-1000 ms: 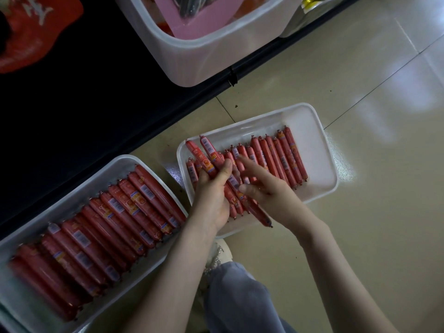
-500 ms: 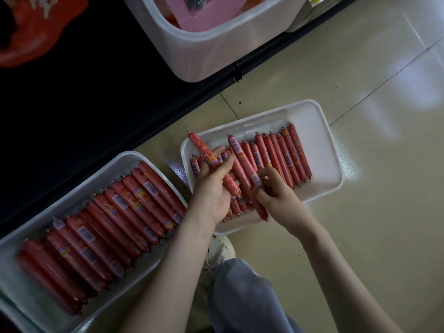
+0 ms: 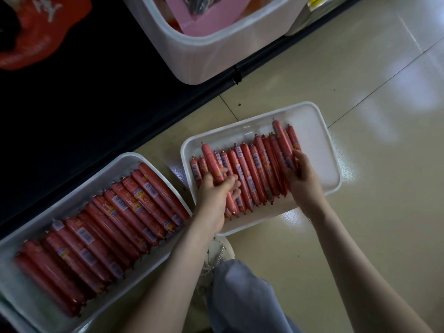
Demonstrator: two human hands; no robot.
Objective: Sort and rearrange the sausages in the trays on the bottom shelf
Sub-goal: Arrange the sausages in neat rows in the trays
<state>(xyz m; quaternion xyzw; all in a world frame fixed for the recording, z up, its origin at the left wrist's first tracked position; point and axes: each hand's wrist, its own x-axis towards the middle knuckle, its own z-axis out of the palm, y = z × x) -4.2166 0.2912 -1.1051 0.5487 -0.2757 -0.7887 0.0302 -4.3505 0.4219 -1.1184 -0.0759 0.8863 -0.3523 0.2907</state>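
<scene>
Sausages (image 3: 252, 169) in tray (image 3: 314, 121), left hand (image 3: 213, 195) grasping one, right hand (image 3: 302, 181) flat alongside, second tray (image 3: 79, 193) beside

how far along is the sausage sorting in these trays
Done: thick sausages fill the left tray in one neat row. In hand: in the right tray the left hand grips a loose sausage atop the thin sausages while the right hand presses the row's end. Left: seating that sausage.
</scene>
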